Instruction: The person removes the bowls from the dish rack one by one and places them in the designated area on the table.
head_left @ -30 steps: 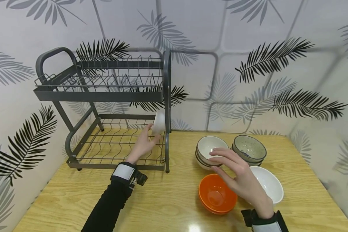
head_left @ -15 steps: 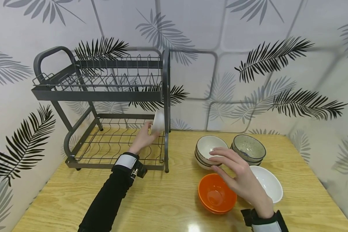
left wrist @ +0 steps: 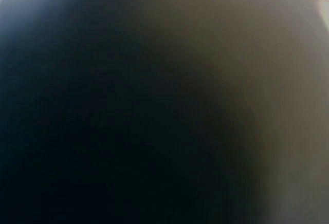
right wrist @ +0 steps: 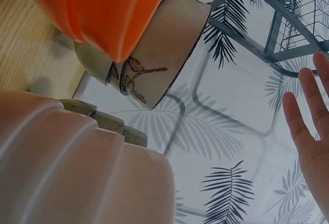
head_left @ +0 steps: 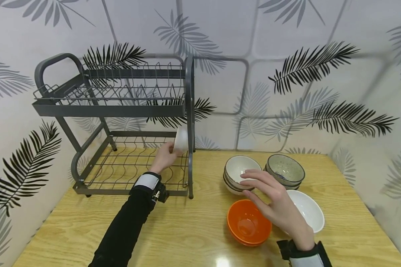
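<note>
Rack [head_left: 87, 107], a grey two-tier wire dish rack, stands at the left rear of the wooden table [head_left: 187, 233]. Left hand [head_left: 163, 158] reaches over the lower tier and grips a small white bowl [head_left: 181, 141], tipped on edge against the rack's right post. Right of the rack sit two cream bowls stacked [head_left: 241, 174], a speckled green stack [head_left: 285, 171], an orange bowl [head_left: 248, 222] and a white bowl [head_left: 307, 209]. Right hand [head_left: 274, 204] hovers above them, fingers spread, holding nothing. The left wrist view is dark.
</note>
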The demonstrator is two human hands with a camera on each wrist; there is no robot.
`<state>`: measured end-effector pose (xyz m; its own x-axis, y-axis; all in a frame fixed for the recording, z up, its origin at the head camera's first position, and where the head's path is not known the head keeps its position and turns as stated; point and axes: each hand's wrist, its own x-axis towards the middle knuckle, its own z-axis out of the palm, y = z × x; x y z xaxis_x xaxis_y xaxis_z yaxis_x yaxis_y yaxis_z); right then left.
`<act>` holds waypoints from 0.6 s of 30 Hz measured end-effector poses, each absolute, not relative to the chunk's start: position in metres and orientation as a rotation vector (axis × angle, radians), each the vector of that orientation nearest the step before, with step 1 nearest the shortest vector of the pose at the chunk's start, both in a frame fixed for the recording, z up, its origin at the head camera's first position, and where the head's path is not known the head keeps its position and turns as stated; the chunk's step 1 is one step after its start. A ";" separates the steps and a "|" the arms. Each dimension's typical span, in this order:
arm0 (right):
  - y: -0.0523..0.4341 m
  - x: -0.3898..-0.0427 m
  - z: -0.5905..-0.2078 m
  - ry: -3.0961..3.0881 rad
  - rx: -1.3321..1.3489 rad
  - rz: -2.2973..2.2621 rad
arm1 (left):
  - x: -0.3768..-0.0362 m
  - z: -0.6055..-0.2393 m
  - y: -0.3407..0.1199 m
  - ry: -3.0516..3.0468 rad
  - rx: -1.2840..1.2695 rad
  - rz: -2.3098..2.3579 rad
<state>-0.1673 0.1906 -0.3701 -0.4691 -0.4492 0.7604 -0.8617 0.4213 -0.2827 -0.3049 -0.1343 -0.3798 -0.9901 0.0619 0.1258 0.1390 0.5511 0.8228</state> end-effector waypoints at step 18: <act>0.190 -0.167 -0.370 -2.106 1.102 0.900 | -0.297 -0.380 -0.150 -2.387 0.023 -1.741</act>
